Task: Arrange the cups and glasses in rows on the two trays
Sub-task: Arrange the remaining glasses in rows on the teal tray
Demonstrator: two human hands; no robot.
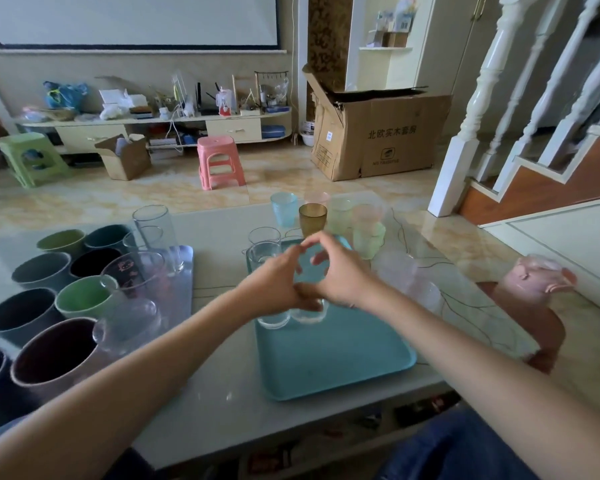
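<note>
Two clear glasses stand side by side on the blue tray, and both my hands curl around them. My left hand grips one with fingers bent; my right hand wraps the other, fingers arched, thumbs touching, forearms angling in above the bench.

Soft dim daylight, glare on table, motion blur, wide-angle edge distortion.

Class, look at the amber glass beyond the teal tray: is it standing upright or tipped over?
Upright. The amber glass shows its open rim on top and stands on the table just beyond the teal tray.
</note>
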